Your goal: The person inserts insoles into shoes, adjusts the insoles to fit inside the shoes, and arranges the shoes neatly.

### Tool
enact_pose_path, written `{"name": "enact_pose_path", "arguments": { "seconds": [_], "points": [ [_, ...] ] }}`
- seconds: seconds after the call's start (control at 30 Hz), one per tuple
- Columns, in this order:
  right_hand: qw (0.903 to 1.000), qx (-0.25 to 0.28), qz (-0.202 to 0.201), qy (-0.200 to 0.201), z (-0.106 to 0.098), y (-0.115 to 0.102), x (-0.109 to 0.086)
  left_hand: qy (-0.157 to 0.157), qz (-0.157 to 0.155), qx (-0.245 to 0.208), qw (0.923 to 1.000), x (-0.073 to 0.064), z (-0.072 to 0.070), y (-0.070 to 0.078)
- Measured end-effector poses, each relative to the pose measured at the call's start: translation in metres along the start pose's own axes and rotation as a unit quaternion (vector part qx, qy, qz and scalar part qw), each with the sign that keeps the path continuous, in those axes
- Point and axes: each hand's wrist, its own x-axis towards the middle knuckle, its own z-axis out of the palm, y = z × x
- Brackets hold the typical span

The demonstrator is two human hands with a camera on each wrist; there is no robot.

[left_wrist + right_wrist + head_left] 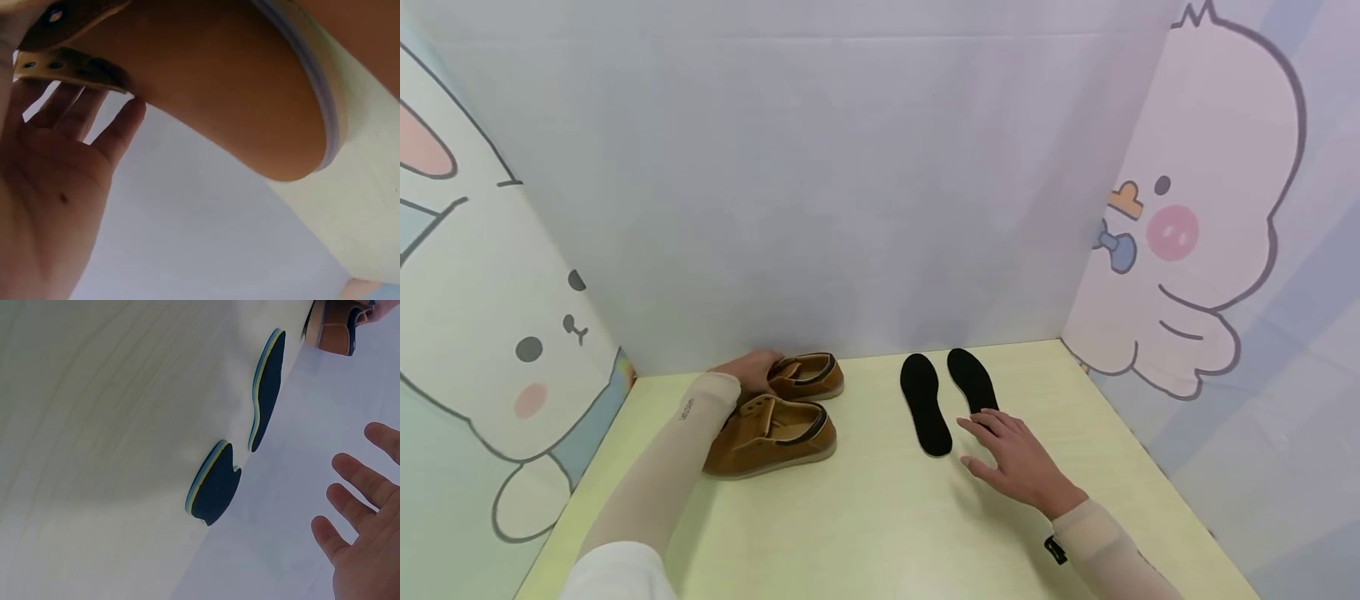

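Note:
Two brown lace-up style shoes stand side by side at the left of the table, toes to the left. My left hand (pixel 749 368) grips the far shoe (pixel 823 387) near its eyelets; in the left wrist view the fingers sit behind the eyelet flap of that shoe (pixel 244 100). The near shoe (pixel 760 454) is beside my left forearm. Two black insoles lie to the right, a left one (pixel 925 404) and a right one (pixel 972 377). Over the right insole's near end hovers my right hand (pixel 1021 460), fingers spread and holding nothing. Yellow and blue edges show on the insole (pixel 215 487).
The pale wooden table (pixel 850 533) ends at a plain white back wall (pixel 850 183). Side panels with a printed rabbit (pixel 467 317) and a printed chick (pixel 1217 167) flank it. A small black clip (pixel 1056 550) hangs at my right sleeve.

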Motion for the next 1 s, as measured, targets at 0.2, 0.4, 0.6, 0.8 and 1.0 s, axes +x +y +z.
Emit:
{"name": "enact_pose_path", "arguments": {
  "seconds": [0.2, 0.4, 0.6, 0.8, 1.0],
  "points": [
    [1.0000, 0.000, -0.001, 0.000, 0.003, 0.002, -0.004, -0.023, -0.037, -0.032, 0.9985, -0.002, 0.002, 0.000],
    [0.9998, -0.010, -0.006, 0.016, 0.004, 0.006, -0.007, -0.039, -0.040, -0.042, 0.9976, 0.000, 0.000, 0.004],
    [0.9998, -0.013, -0.008, 0.013, 0.004, 0.007, -0.008, -0.036, -0.036, -0.037, 0.9980, 0.004, 0.000, 0.003],
    [0.9998, -0.016, -0.005, 0.010, 0.003, 0.009, -0.010, -0.021, -0.028, -0.047, 0.9983, 0.008, 0.006, -0.008],
    [0.9999, -0.015, 0.000, 0.008, 0.003, 0.012, -0.011, -0.004, 0.002, -0.061, 0.9981, 0.010, 0.010, -0.013]
  ]
}}
